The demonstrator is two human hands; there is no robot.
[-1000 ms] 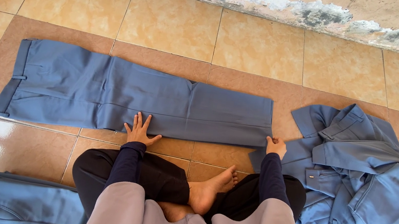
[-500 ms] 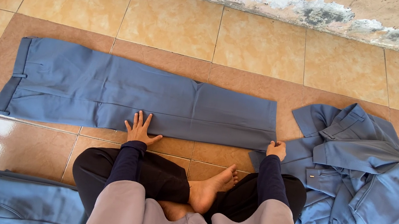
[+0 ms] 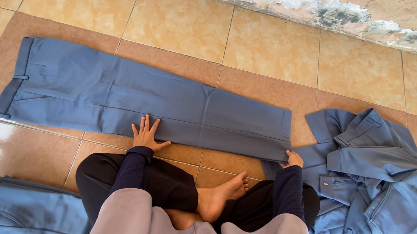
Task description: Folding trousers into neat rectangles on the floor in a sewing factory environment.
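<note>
Long blue-grey cloth trousers (image 3: 145, 104) lie flat across frame centre, legs stacked, not yet folded shorter. Left hand (image 3: 146, 134) presses their near edge, fingers spread, gripping nothing. Right hand (image 3: 294, 159) pinches the hem corner (grip partly hidden). Crumpled blue garments (image 3: 377, 195) wait lower right.

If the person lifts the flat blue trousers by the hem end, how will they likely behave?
Probably floppy: the trousers lie flat on the tiles with soft creases, so the unlifted part would sag and drag. Likely light, since the right hand pinches the hem with fingertips only. The left hand presses them flat, which suggests they may slide on the glossy floor.
</note>
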